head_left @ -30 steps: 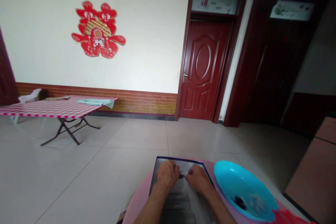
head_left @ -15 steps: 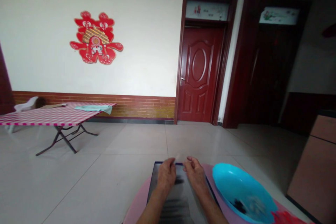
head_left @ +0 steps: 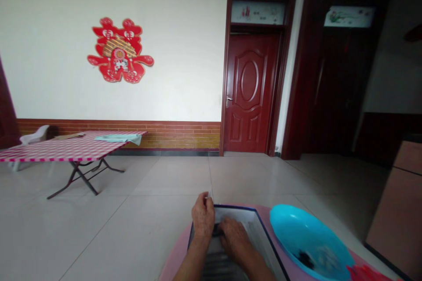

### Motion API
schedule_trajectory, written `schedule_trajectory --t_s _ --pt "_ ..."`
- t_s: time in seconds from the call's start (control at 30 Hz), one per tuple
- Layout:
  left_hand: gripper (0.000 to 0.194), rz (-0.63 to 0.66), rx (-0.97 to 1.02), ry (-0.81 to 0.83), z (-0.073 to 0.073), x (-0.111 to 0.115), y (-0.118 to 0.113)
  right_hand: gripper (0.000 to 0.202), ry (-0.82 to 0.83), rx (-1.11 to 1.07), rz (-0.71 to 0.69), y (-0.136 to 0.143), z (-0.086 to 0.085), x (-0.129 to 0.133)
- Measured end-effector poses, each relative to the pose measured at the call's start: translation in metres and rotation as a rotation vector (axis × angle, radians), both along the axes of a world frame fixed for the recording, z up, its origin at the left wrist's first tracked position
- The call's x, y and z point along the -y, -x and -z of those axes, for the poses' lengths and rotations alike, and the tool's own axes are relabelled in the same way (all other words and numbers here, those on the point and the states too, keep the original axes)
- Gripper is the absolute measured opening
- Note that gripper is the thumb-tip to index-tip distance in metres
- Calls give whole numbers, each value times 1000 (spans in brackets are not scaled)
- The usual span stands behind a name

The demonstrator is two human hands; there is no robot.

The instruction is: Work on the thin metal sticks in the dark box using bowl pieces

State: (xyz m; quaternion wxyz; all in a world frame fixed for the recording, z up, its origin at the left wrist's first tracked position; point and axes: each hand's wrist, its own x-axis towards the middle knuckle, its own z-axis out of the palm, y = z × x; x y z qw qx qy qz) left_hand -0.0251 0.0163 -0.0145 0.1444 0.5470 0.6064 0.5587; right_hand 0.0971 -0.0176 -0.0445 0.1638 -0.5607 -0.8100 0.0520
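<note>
A shallow pale tray with a dark blue rim (head_left: 255, 212) lies in front of me. Inside it several dark, slim items (head_left: 219, 260) are lined up in rows, partly hidden by my arms. My left hand (head_left: 203, 217) is raised over the tray's far left corner, its fingers pinched on a small pale, thin piece too small to name. Lower down in the tray, my right hand (head_left: 233, 233) has its fingers bent together at a dark item (head_left: 216, 230). What those fingertips hold is hidden.
The tray rests on a pink round table (head_left: 176, 250). At its right stands a blue basin (head_left: 290, 219) holding black and clear small items, with something red (head_left: 365, 272) beside it. Farther off are a checked folding table (head_left: 66, 147) and a brown cabinet (head_left: 398, 202).
My right hand has dropped away from my left hand and down into the tray. My left hand has shifted slightly left and up, still pinched.
</note>
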Motion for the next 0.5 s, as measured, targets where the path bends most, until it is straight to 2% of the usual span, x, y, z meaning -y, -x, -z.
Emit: schedule_trajectory --t_s 0.13,0.5 --pt "43 -13 30 -20 3 -3 1 30 -1 76 16 3 -4 2" --pt "41 -25 -4 -77 6 -1 0 35 -19 102 7 11 -7 6"
